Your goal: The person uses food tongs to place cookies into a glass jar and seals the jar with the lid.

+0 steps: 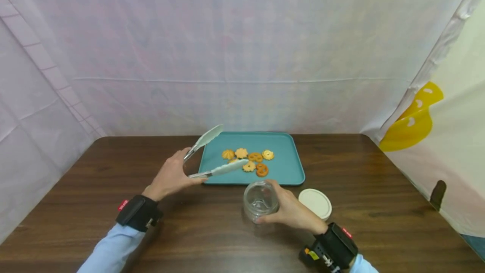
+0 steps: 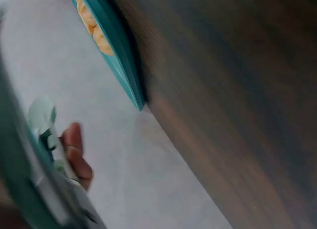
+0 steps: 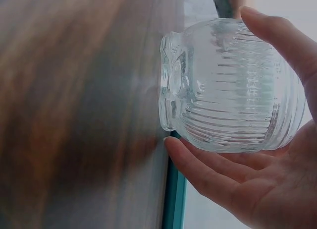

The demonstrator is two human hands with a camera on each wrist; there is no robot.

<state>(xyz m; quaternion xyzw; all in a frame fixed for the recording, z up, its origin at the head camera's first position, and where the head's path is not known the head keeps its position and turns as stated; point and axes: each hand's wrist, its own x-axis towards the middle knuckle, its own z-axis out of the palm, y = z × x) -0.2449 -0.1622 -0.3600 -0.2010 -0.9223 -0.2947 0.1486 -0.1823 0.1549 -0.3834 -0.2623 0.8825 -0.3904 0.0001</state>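
Observation:
My left hand [image 1: 172, 175] grips a pair of tongs with pale green tips [image 1: 229, 167], their arms spread wide over the left part of a teal tray [image 1: 286, 172]. The lower tip overlaps the cookies in the head view. On the tray lie several golden cookies [image 1: 241, 153] and pretzel-shaped ones [image 1: 262, 169]. In front of the tray, my right hand [image 1: 293, 210] holds a clear ribbed glass jar [image 3: 233, 85], thumb on one side and fingers along the other. The jar stands upright with its mouth uncovered. Blurred tongs [image 2: 49, 174] fill the left wrist view's edge.
A round cream lid [image 1: 315, 203] lies on the brown wooden table [image 1: 379, 188], right of the jar and partly behind my right hand. Pale curtains [image 1: 242, 54] hang behind the table. A yellow cut-out shape [image 1: 411, 125] is on the right-hand curtain.

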